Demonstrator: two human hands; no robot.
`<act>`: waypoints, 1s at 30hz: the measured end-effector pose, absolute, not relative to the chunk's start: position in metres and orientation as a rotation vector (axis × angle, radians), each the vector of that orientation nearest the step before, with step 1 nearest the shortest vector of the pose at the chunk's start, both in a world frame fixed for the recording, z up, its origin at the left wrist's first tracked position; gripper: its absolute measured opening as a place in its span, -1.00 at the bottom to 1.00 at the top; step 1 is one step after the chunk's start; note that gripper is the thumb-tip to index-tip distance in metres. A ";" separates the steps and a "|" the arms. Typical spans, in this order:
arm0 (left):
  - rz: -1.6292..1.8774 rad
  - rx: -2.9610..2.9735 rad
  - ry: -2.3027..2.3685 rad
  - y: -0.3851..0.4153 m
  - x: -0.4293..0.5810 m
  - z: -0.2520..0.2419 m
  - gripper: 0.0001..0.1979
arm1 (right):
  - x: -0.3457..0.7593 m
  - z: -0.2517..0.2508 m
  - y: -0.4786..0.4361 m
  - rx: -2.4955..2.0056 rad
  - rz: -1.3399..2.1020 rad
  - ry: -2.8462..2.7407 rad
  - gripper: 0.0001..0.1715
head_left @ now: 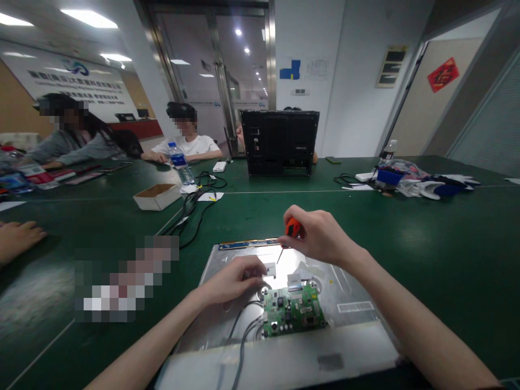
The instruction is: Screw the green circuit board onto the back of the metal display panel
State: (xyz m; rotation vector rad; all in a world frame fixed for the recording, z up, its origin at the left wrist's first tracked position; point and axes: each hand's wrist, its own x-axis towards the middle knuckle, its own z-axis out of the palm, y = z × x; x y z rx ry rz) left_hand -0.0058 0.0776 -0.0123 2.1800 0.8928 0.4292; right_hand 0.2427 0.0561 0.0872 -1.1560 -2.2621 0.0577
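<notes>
Head cam: silver panel w/ grn PCB; orange/blk screwdriver.

1. Red diamond sign on door: reads "福".
2. Wall sign, blue logo above: Chinese lettering ends "科技有限公司"; remainder unclear.
3. White label on metal panel: print illegible.

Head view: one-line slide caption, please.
Right hand holding an orange-handled screwdriver over a silver panel bearing a green circuit board, left hand near the board.
</notes>
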 end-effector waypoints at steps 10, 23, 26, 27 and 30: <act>0.485 2.444 1.022 0.089 0.008 -0.026 -0.92 | 0.323 0.040 0.075 -1.368 0.415 -1.848 -0.65; 0.119 2.597 1.117 0.090 0.007 0.000 -0.86 | 0.360 0.009 0.066 -1.381 0.513 -1.676 -0.61; 0.070 2.592 1.149 0.091 0.011 0.006 -0.84 | 0.360 0.009 0.062 -1.347 0.545 -1.664 -0.61; 0.073 2.592 1.149 0.091 0.014 0.007 -0.85 | 0.359 0.010 0.061 -1.329 0.557 -1.657 -0.61; 0.110 2.584 1.090 0.089 0.031 0.013 -0.86 | 0.357 0.013 0.059 -1.279 0.569 -1.625 -0.61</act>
